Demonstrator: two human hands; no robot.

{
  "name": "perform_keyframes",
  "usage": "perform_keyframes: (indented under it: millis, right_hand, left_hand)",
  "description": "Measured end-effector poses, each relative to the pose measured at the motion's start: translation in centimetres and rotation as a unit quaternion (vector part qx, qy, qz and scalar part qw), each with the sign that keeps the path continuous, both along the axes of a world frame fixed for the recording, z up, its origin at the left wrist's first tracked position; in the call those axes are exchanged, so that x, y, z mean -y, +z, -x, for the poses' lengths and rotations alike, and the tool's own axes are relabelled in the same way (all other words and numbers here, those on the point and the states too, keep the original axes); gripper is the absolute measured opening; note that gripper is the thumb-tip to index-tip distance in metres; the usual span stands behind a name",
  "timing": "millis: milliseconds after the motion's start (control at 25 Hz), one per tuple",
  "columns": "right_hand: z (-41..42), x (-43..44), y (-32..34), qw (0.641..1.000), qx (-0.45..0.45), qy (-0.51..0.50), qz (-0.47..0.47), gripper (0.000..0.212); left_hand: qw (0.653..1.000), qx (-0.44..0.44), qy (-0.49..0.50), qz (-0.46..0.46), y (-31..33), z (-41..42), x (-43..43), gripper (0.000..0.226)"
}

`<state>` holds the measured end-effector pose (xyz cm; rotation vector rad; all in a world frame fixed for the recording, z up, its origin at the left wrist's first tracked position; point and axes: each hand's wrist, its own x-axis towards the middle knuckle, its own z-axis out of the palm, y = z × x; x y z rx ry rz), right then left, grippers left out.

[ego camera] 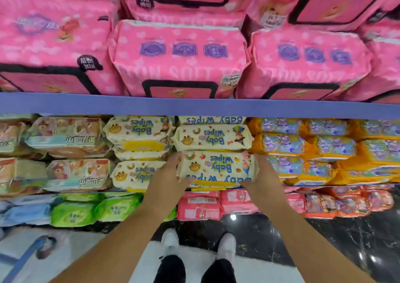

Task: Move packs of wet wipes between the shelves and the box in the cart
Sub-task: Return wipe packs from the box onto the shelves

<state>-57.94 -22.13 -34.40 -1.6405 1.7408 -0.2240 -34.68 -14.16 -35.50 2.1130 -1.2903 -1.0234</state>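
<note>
**Both hands clamping on a cream wipes pack at the middle shelf**

The cream, pillow-shaped soft-plastic pack of baby wipes point(216, 165) is sitting between the two hands, its film crinkled and glossy and its ends crimped. The left hand point(172, 170) is gripping the left end and the right hand point(263, 174) the right end. Both thumbs are pressing along the lower front edge; the other fingers are wrapping behind the ends and are mostly hidden.

Just below the thumbs a second cream pack with a yellow strip point(208, 184) is showing; whether the held pack is resting on it, I cannot tell. Just above the fingers a matching cream pack point(212, 138) is lying. Left of the left hand, a cream stack point(134, 174) is crowding close; right of the right hand, orange crinkled packs point(303, 165) are touching the wrist side. The purple shelf lip point(194, 106) is overhanging, so open room is lying only toward the body.
</note>
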Motion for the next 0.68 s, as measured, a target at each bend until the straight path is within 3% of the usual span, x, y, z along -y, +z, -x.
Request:
perform_keyframes:
  millis: [120, 320, 440, 680]
  right_hand:
    - [-0.3, -0.1, -3.0, 0.999, -0.031, -0.015, 0.005, 0.071]
    - [-0.8, -1.4, -1.7, 0.997, -0.076, -0.007, 0.002, 0.084]
    - [-0.5, -2.6, 0.8, 0.999, -0.036, -0.03, -0.006, 0.07]
    - [-0.2, -6.1, 6.9, 0.992, 0.086, -0.047, -0.077, 0.059]
  left_hand:
    - [0.999, -0.023, 0.029, 0.011, -1.9, 1.7, 0.1, 0.071]
    - [0.996, -0.066, 0.052, -0.019, -0.7, 1.4, 0.3, 0.055]
    - [0.995, -0.07, 0.062, -0.034, 1.2, 1.2, 0.6, 0.041]
    - [0.972, -0.173, 0.116, -0.106, 7.0, -0.7, -3.5, 0.064]
